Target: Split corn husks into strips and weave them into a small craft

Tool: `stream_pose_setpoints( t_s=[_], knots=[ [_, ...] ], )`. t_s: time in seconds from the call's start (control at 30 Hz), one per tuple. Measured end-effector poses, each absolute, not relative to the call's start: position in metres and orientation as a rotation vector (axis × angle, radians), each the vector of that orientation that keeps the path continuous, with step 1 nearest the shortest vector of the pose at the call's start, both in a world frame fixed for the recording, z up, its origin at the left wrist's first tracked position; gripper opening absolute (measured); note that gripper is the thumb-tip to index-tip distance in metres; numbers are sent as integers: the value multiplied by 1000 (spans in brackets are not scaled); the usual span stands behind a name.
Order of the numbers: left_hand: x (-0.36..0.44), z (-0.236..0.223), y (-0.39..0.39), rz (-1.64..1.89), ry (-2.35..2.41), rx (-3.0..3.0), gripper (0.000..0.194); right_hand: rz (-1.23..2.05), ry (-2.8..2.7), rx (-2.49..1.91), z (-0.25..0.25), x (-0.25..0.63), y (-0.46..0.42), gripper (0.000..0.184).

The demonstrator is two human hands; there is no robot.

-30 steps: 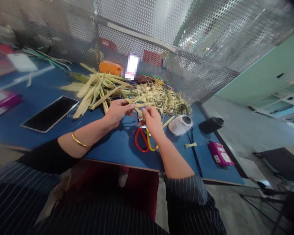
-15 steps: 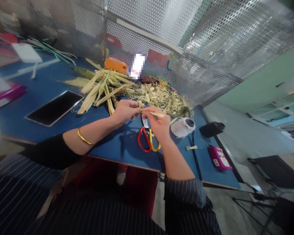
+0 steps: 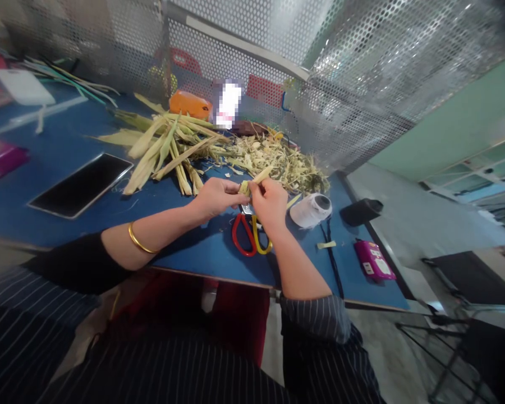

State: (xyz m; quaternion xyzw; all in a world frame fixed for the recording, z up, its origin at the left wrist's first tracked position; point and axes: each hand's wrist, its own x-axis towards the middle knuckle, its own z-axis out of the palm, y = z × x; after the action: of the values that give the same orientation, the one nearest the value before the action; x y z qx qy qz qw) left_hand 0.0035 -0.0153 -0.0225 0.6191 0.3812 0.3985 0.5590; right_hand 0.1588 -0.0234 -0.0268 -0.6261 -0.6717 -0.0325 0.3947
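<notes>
Between my two hands is a pale yellow-green strip of corn husk (image 3: pixel 262 175), bunched or folded at its left end and sticking out up to the right. My left hand (image 3: pixel 217 197) pinches the bunched end, thumb along the near side. My right hand (image 3: pixel 271 203) grips the strip from the other side, its fingertips touching the bunched part. Just below them lie scissors (image 3: pixel 244 235) with one red and one yellow handle; my hands partly hide the blades. Beyond my left hand is a pile of long dry husks (image 3: pixel 164 140), and shredded scraps (image 3: pixel 273 157) lie right of it.
A white thread spool (image 3: pixel 311 210) stands right of my right hand, with a black spool (image 3: pixel 362 211) farther right. A purple packet (image 3: pixel 374 261) lies near the right edge. At left is a dark-screened tablet (image 3: pixel 81 185). Perforated metal mesh (image 3: pixel 235 45) rises behind the blue table (image 3: pixel 193 252).
The husk strip has turned from lying roughly level to pointing up and right. My hands have shifted around its bunched end. The scissors still lie on the table.
</notes>
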Motion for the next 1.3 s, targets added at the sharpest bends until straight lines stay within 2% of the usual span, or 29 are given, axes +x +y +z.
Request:
stream_pose_setpoints(
  t_s=[0.23, 0.43, 0.7, 0.93, 1.07, 1.23, 1.3],
  knots=[
    [-3, -25, 0, 1108, 912, 1173, 20, -390, -1792, -1293, -11, 168, -30, 23],
    [-4, -20, 0, 1088, 902, 987, 16, -651, -2121, -1313, -9, 169, -31, 17],
    [-2, -13, -2, 1092, 944, 881, 8, -760, -2241, -1319, -11, 162, -43, 33],
    [-2, -13, 0, 1117, 953, 807, 12, -745, -2310, -1327, -18, 142, -47, 31],
    [-3, -19, 3, 1132, 915, 810, 12, -432, -2266, -1356, -23, 140, -42, 19],
    [-5, -18, 4, 1190, 822, 795, 10, 533, -1834, -1292, -31, 139, -32, 23],
    [-5, -17, 4, 1212, 824, 837, 11, 799, -1520, -1217, -32, 140, -26, 23]
  ],
)
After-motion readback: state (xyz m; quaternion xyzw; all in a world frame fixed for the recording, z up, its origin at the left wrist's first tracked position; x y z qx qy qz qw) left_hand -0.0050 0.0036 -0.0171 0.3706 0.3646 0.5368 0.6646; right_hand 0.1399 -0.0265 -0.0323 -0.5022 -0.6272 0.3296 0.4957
